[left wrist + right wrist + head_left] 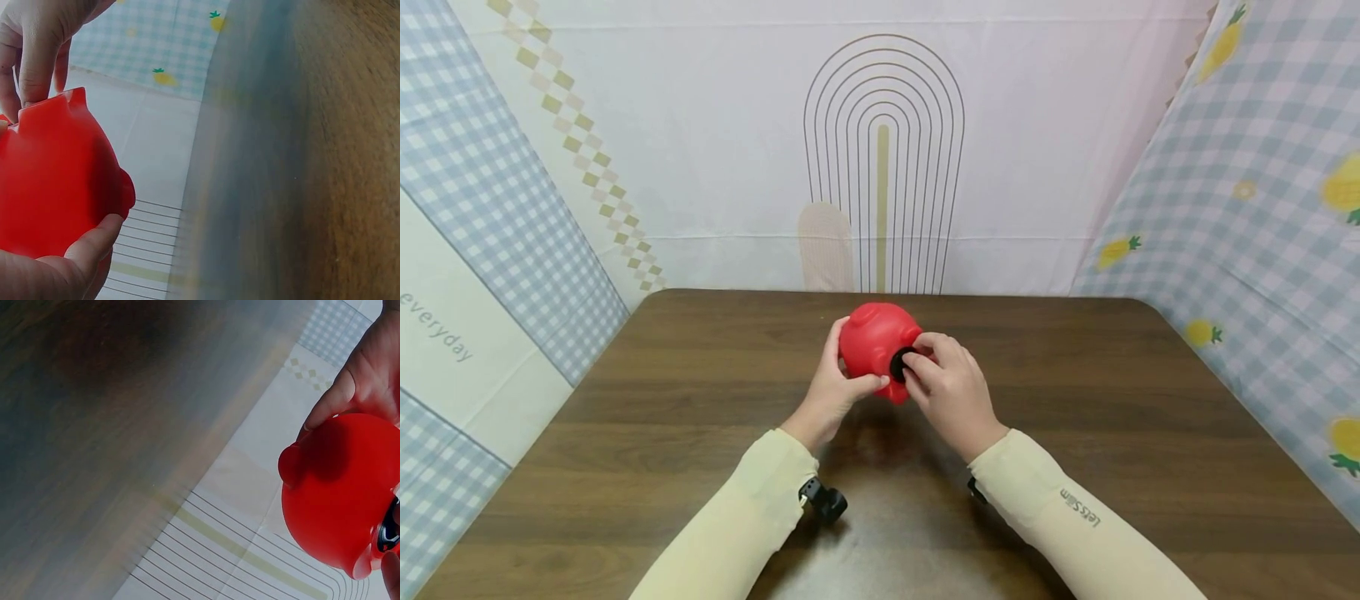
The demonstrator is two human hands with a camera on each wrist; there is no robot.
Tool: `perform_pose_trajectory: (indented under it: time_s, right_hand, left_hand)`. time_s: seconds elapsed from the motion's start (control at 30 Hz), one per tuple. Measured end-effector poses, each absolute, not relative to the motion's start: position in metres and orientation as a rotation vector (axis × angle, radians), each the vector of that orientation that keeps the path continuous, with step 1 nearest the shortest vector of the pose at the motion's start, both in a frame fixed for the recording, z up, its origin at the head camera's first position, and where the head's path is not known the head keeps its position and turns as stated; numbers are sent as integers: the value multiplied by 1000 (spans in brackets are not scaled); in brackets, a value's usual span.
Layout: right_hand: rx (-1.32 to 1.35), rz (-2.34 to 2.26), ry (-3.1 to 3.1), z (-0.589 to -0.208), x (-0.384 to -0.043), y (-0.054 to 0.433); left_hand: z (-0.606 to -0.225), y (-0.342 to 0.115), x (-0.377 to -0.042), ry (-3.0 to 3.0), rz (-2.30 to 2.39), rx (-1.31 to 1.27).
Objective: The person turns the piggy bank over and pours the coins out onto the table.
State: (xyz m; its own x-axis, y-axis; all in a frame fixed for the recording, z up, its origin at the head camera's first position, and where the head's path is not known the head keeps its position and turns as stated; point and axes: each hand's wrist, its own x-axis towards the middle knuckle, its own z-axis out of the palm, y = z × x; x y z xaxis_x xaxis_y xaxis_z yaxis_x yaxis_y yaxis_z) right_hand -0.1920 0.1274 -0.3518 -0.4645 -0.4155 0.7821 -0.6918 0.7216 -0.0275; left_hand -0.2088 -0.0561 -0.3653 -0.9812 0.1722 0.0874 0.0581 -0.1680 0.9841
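Observation:
A glossy red piggy bank [876,337], round with stubby bumps, is held up over the table on its side. My left hand [829,398] grips it from the left, thumb along the near side. On the face turned to the right sits a round black plug [900,364], which the fingers of my right hand [957,390] pinch. The right wrist view shows the plug [389,530] at the red shell, partly cut off by the frame edge. In the left wrist view the right fingers hide behind the red rim, so the plug is not visible there.
The brown wooden table [700,467] spreads beneath both hands. A white patterned cloth [722,150] hangs behind it, with a checked pineapple cloth [1247,275] at the right. A black wrist camera [826,500] juts from the left sleeve near the tabletop.

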Motion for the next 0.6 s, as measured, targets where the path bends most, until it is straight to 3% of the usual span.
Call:
perform_pose_trajectory:
  time_s: [0.6]
  right_hand:
    - [1034,406,-1974,-349,-201,128]
  left_hand:
    - [-356,-64,-210,1943,2242,218]
